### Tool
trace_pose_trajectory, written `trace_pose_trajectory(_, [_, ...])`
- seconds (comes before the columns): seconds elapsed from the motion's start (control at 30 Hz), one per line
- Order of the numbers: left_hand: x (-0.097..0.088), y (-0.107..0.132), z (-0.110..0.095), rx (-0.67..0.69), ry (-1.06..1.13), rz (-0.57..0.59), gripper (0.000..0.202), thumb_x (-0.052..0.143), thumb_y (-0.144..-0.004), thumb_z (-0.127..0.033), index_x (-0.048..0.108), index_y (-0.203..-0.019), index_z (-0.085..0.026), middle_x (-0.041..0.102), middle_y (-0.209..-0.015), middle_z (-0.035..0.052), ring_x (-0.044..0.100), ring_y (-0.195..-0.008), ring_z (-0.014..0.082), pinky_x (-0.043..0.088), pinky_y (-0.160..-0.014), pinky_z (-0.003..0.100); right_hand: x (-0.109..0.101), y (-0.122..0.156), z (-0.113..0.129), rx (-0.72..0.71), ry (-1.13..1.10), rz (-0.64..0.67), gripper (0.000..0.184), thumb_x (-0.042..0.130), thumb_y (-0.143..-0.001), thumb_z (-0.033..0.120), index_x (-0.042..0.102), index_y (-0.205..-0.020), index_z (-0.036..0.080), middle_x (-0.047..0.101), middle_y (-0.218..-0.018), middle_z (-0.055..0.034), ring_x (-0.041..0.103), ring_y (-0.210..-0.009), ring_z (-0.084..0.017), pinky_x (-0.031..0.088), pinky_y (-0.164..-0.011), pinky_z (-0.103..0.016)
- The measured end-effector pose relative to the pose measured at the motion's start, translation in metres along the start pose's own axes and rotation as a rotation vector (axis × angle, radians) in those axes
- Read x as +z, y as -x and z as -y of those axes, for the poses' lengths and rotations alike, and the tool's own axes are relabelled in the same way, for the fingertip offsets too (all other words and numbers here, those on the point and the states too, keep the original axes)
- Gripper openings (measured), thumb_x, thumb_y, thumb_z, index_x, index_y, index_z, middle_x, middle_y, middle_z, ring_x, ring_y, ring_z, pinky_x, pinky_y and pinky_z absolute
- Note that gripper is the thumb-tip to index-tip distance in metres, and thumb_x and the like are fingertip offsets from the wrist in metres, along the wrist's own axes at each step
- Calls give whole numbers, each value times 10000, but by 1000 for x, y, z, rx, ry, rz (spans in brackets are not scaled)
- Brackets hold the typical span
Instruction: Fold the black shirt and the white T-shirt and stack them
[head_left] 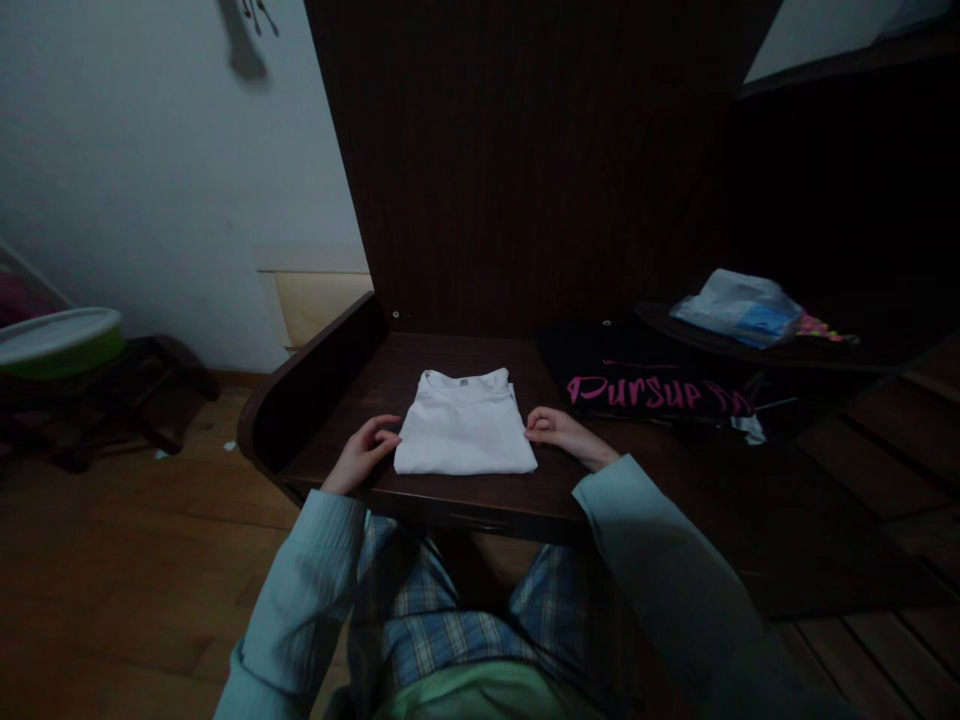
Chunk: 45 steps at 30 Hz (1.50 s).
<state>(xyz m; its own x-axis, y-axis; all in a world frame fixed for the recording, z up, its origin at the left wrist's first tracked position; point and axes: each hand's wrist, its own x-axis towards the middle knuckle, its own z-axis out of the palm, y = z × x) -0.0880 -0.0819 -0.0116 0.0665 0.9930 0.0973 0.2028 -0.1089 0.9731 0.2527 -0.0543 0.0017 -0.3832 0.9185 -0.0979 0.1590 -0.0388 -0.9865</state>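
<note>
A white T-shirt [465,430] lies folded into a neat, near-square stack on the dark wooden desk, its round neckline and small neck label at the far side. My left hand [364,450] is at the shirt's left edge, with bent fingers and thumb closing on the cloth. On the opposite side, my right hand [559,432] has its fingers curled and pinches the right edge. Both forearms are in light blue-green sleeves. The undersides of the fingertips are hidden.
The desk [450,350] has a raised left side panel [300,390]. Dark folded cloth with pink lettering [660,393] lies to the right. Beyond it, a plastic packet [739,305] rests on a shelf. A green-rimmed round item [64,345] sits on a stool at left.
</note>
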Motion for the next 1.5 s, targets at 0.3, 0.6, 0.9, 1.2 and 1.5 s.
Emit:
trace_pose_trajectory(0.3, [-1,0,-2,54,6,-89,487,691,-571,-436,558,-953,-165,581,-606,-34,560,-610,131,452,-661,280,4,1,4,-87,-14,-90,351,740,-524,375,467,-649,193,549,-618,47,527,-611,-114,395,-619,-252])
trace_pose_trajectory(0.6, [0,7,-2,58,-79,-98,407,657,-601,-439,586,-899,-171,577,-629,-20,564,-642,142,445,-658,269,-3,2,0,-63,49,-64,337,735,-506,360,475,-642,193,554,-593,43,519,-574,-115,385,-571,-244])
trace_pose_trajectory(0.9, [-5,-51,-11,-105,-85,-32,341,675,-561,-381,601,-812,-161,635,-654,14,557,-577,139,406,-530,252,1,-47,-4,-9,4,-427,174,611,-653,273,452,-633,205,548,-544,42,498,-497,-92,351,-443,-196])
trace_pose_trajectory(1.2, [24,-96,-7,-196,204,-171,229,658,-610,-183,581,-821,-141,624,-649,4,570,-569,107,450,-563,233,14,-91,-1,28,-79,-596,184,530,-636,67,416,-593,204,468,-481,67,476,-449,-75,391,-439,-186])
trace_pose_trajectory(1.5, [31,-99,1,-146,158,-208,300,655,-630,-404,586,-740,-133,586,-625,-4,531,-530,96,408,-514,215,12,-86,-8,18,-110,-530,163,616,-639,208,457,-608,194,493,-478,60,487,-436,-88,393,-432,-199])
